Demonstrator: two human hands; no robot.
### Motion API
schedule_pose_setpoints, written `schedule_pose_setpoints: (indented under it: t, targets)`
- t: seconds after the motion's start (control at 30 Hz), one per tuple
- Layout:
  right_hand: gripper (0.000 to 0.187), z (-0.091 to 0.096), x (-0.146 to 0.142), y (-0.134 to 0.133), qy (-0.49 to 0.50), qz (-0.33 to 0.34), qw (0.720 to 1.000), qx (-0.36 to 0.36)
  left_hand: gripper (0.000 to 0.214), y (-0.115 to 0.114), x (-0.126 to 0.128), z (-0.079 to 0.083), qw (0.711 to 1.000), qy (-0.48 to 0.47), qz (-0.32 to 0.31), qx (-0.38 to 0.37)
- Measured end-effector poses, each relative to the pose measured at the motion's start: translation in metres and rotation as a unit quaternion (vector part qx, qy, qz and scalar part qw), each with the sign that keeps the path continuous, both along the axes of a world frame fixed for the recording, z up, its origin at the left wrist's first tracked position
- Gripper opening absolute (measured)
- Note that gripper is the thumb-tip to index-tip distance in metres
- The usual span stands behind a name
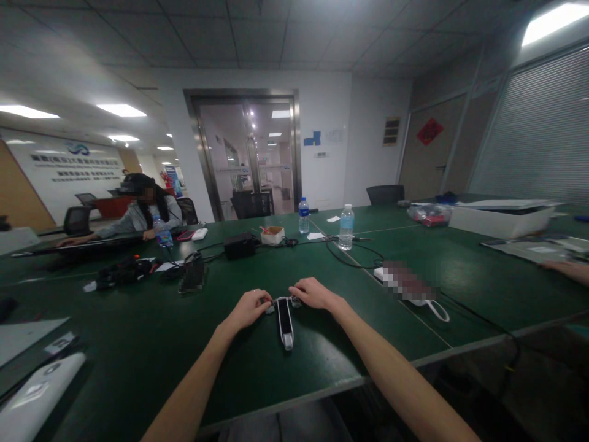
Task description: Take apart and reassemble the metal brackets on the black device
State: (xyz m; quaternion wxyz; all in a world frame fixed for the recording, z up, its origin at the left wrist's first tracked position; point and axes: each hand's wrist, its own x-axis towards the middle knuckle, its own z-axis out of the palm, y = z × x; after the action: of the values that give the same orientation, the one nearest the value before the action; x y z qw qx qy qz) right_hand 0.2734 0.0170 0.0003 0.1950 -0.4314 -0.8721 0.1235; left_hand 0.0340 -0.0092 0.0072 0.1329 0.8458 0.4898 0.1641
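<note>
A slim white device with a long black face (pixel 284 316), like a scanning pen, lies on the green table in front of me. Its clear-looking tip points toward me. My left hand (pixel 251 308) is at the left of its far end, fingers pinched at a small greyish, see-through piece (pixel 270 310). On the other side, my right hand (pixel 316 293) has its fingers closed by a similar small piece (pixel 296 302). Whether these pieces are joined to the device I cannot tell; the fingertips partly cover them.
Beyond my hands stand two water bottles (pixel 346 228) (pixel 304 216), a small open box (pixel 273 234) and a black box (pixel 239 245). Right lie a power bank with cable (pixel 416 299) and a white carton (pixel 501 220). A person (pixel 142 209) sits far left; another's hand (pixel 568 269) is right.
</note>
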Motion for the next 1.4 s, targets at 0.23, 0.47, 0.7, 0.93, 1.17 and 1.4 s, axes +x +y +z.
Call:
schedule_pose_setpoints:
  t: [0.23, 0.47, 0.7, 0.93, 1.17, 1.4]
  targets:
    - [0.051, -0.002, 0.0, 0.002, -0.001, 0.006, 1.0, -0.011, 0.025, 0.001, -0.001, -0.001, 1.0, 0.006, 0.004, -0.006]
    - [0.05, -0.007, 0.001, 0.005, 0.004, 0.008, 0.999, -0.036, 0.026, 0.0, -0.001, 0.0, 1.0, 0.001, 0.014, -0.026]
    - [0.039, -0.003, -0.001, 0.0, -0.007, 0.005, 0.999, -0.032, 0.027, 0.001, -0.002, -0.002, 1.0, -0.002, 0.011, -0.022]
    - [0.029, -0.002, -0.002, 0.0, -0.015, 0.002, 0.999, -0.034, 0.025, -0.001, 0.001, 0.002, 1.0, 0.01, 0.014, -0.015]
    - [0.024, 0.003, -0.002, -0.005, -0.025, -0.005, 0.999, -0.045, 0.024, -0.001, 0.001, -0.001, 1.0, 0.015, 0.011, -0.01]
    - [0.023, 0.004, -0.002, -0.005, -0.03, -0.007, 0.998, -0.054, 0.024, -0.003, 0.005, 0.003, 0.999, 0.027, 0.017, -0.013]
